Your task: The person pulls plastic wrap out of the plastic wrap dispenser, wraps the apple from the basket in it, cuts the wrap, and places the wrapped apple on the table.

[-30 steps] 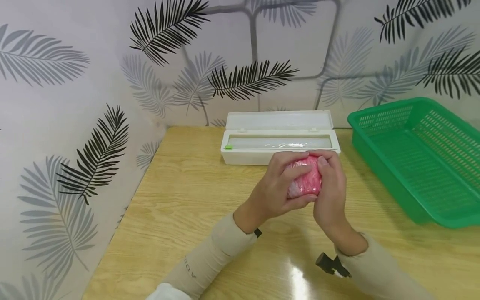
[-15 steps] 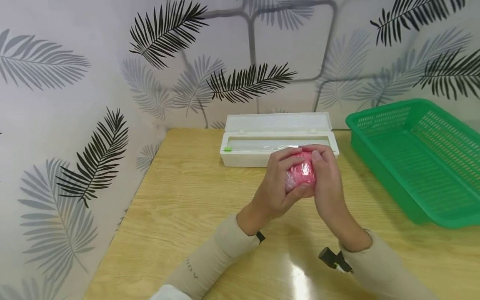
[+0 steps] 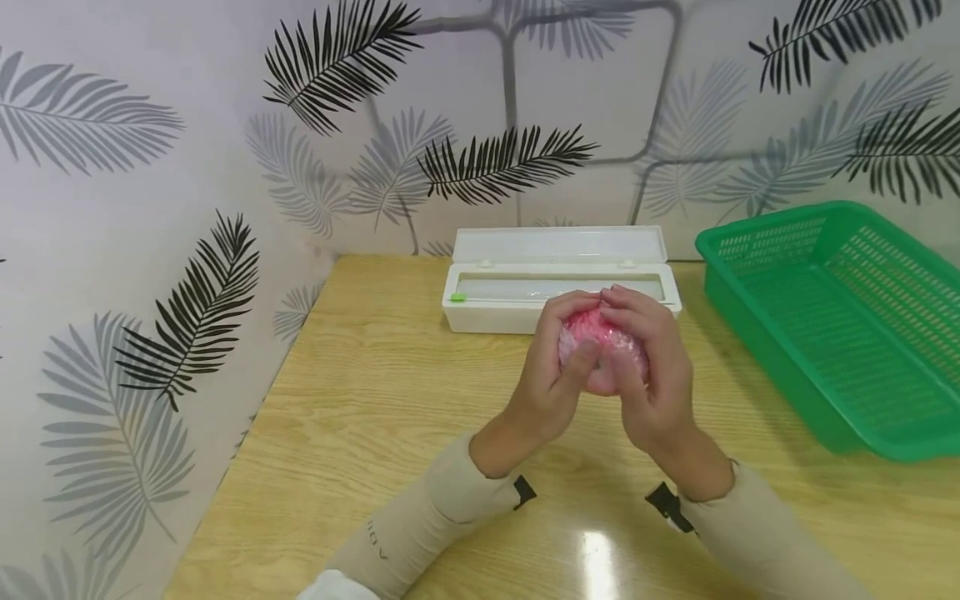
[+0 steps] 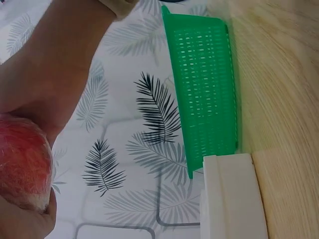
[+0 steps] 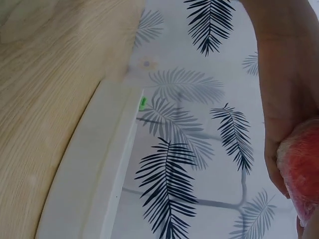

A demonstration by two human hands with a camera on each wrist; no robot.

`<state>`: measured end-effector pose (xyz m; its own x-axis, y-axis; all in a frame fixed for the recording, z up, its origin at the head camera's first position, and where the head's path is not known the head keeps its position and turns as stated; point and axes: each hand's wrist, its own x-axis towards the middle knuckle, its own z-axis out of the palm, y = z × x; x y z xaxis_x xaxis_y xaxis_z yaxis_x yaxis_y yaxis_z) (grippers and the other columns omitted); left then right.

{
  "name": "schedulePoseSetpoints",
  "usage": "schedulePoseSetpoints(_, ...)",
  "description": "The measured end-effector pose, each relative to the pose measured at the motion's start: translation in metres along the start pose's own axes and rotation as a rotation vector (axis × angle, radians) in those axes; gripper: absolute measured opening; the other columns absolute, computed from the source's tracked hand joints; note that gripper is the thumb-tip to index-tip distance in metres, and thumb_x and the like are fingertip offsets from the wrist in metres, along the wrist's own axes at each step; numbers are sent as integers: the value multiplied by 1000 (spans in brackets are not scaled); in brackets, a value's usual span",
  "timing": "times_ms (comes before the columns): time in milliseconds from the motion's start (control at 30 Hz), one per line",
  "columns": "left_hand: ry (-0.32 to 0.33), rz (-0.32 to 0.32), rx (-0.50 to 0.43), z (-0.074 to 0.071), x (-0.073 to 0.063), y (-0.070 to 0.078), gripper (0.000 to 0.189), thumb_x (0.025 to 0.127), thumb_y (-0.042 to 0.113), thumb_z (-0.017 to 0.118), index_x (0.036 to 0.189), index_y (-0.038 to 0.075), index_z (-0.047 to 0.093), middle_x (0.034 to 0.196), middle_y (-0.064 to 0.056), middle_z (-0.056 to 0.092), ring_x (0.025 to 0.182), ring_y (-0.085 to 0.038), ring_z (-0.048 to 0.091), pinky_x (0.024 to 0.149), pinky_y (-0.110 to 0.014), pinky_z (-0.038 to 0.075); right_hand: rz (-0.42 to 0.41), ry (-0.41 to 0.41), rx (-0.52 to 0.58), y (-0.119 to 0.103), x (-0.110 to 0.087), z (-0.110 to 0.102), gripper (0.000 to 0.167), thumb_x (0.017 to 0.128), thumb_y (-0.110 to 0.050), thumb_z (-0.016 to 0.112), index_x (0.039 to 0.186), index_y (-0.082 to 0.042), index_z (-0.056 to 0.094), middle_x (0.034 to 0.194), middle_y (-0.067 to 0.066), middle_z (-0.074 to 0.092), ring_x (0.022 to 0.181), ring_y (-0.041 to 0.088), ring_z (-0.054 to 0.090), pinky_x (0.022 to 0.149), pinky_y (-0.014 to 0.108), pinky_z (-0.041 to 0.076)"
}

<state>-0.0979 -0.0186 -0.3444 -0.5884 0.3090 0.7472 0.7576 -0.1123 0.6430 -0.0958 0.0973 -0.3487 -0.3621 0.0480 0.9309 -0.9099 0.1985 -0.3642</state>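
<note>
Both hands hold a round pink-red thing wrapped in clear plastic film [image 3: 611, 337] above the table, in front of the white box. My left hand [image 3: 542, 387] curls round its left side, with the thumb across the near face. Round the right side curl the fingers of my right hand [image 3: 660, 379], its thumb also on the near face. Part of the wrapped thing [image 4: 22, 162] shows at the left edge of the left wrist view, and part of the wrapped thing [image 5: 301, 164] at the right edge of the right wrist view. What lies inside the film cannot be made out.
A white cling film box [image 3: 495, 318] stands at the table's back with its lid raised, a roll inside and a green slider at its left. To the right is a green plastic basket [image 3: 795, 367]. A leaf-patterned wall covering [image 3: 420, 100] rises behind the wooden table [image 3: 337, 433].
The hands turn the wrapped thing and shift a little to the left. The right thumb has come down from the top onto its near face, beside the left thumb.
</note>
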Motion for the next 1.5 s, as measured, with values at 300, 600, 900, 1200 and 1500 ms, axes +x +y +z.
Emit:
schedulePoseSetpoints(300, -3, -26, -81, 3, 0, 2, 54, 101, 34, 33, 120, -16, 30, 118, -29, 39, 101, -32, 51, 80, -33, 53, -111, 197, -64, 6, -3, 13, 41, 91, -27, 50, 83, 12, 57, 88, 26, 60, 91, 39, 57, 89, 36, 47)
schedulePoseSetpoints(600, 22, -45, -1, 3, 2, 6, 43, 100, 25, 34, 118, -14, 34, 117, -27, 43, 102, -29, 51, 81, -30, 52, -88, 234, -88, 3, -1, 19, 41, 92, -24, 44, 81, 14, 54, 87, 28, 56, 86, 40, 54, 84, 31, 44)
schedulePoseSetpoints(900, 8, 25, 133, -1, -4, -13, 54, 98, 42, 34, 122, -8, 33, 133, -25, 32, 122, -28, 41, 87, -27, 49, 77, 159, -15, -2, -4, 14, 34, 89, -15, 42, 90, 17, 52, 95, 28, 56, 93, 30, 56, 83, 26, 47)
schedulePoseSetpoints(1200, -121, 366, 481, -11, -13, -40, 57, 94, 42, 45, 126, -2, 31, 134, -24, 32, 125, -31, 36, 102, -35, 37, 408, 113, 206, 3, -16, 4, 30, 91, -3, 35, 110, 15, 50, 108, 20, 55, 91, 25, 54, 67, 21, 51)
schedulePoseSetpoints(1500, -107, 318, 480, -9, -14, -46, 56, 97, 43, 40, 124, -5, 33, 129, -22, 36, 121, -28, 39, 101, -31, 38, 486, 164, 215, 0, -19, 10, 31, 95, -6, 35, 113, 14, 50, 112, 18, 55, 100, 27, 51, 75, 26, 49)
